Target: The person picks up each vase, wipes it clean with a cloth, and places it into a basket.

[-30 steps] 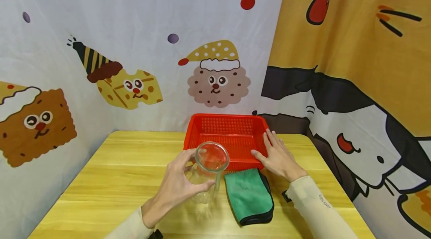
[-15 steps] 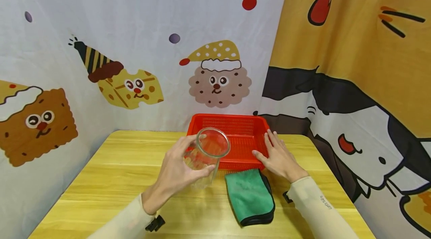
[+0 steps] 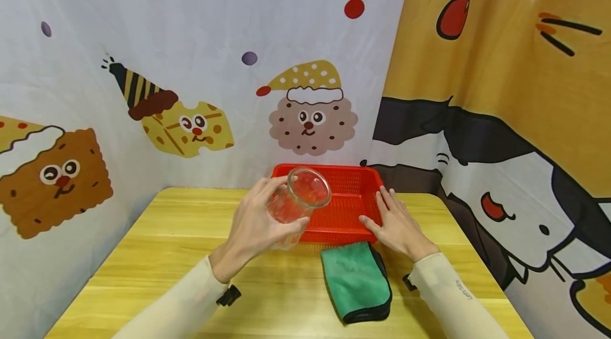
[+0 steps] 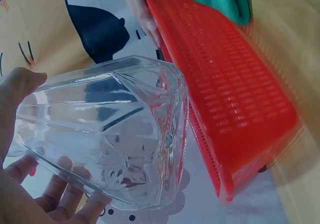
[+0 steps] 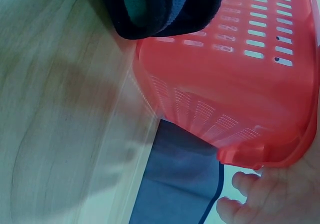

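My left hand (image 3: pixel 255 227) grips a clear glass jar (image 3: pixel 299 203), thumb on the near side and fingers round the far side. The jar is raised above the table and tilted, its round rim facing up and toward me. In the left wrist view the jar's faceted body (image 4: pixel 120 129) and thick base point toward the red plastic basket (image 4: pixel 230 78), apart from its wall. My right hand (image 3: pixel 401 230) rests on the basket's right front corner, its fingers extended over the rim. A folded green cloth (image 3: pixel 355 280) with black edging lies in front of the basket (image 3: pixel 329 236).
The wooden table (image 3: pixel 181 254) ends against a white printed curtain (image 3: pixel 200 36) at the back. On the right hangs a yellow and black printed curtain (image 3: pixel 429 63). In the right wrist view, the cloth (image 5: pixel 150 8) lies close against the basket's holed wall.
My left hand has lifted the jar upward and slightly away from me, and it now overlaps the basket's left part in the head view. The right hand stays at the basket's corner.
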Available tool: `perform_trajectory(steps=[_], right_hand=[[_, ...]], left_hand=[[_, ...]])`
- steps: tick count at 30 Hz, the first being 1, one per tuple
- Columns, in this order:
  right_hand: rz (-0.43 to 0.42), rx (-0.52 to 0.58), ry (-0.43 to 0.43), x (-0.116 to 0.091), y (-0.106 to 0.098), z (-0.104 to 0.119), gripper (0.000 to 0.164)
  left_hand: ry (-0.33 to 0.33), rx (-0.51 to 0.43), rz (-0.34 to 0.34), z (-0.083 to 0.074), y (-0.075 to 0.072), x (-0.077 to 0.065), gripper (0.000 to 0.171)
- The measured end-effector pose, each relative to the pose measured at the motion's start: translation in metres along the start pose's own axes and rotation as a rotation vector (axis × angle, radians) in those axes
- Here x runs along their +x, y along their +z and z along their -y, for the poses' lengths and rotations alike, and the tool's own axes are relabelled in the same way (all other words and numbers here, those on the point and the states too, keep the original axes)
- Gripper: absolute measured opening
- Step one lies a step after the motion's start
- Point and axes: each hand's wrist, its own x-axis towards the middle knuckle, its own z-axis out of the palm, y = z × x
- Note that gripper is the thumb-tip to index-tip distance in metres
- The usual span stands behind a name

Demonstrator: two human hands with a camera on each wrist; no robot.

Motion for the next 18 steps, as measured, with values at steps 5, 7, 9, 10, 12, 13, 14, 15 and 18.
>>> perform_trajectory(steps=[5,7,9,10,12,13,14,15,18], right_hand=[[0.004,0.004,0.007,-0.001,0.001,-0.001,0.112],[0.006,0.012,0.01,-0.002,0.002,-0.001,0.113],[0.009,0.019,0.013,-0.002,0.002,-0.001,0.113],[0.011,0.021,0.014,-0.002,0.002,-0.001,0.114],[0.011,0.023,0.016,-0.002,0.002,0.0,0.115],[0.01,0.023,0.016,-0.002,0.002,0.0,0.116],[0.009,0.022,0.017,-0.002,0.002,-0.001,0.116],[0.008,0.022,0.017,-0.002,0.002,-0.001,0.116],[0.001,0.021,0.019,-0.002,0.002,0.0,0.117]], left_hand=[[-0.023,0.052,0.014,0.002,0.007,0.011,0.074],[-0.028,0.068,0.016,0.003,0.011,0.016,0.074],[-0.031,0.087,0.022,0.004,0.014,0.022,0.075],[-0.032,0.099,0.028,0.005,0.016,0.025,0.076],[-0.031,0.123,0.044,0.006,0.019,0.031,0.078],[-0.032,0.137,0.054,0.007,0.021,0.034,0.079],[-0.028,0.15,0.064,0.007,0.023,0.037,0.08],[-0.026,0.163,0.074,0.008,0.025,0.041,0.08],[-0.015,0.195,0.096,0.009,0.031,0.05,0.081]])
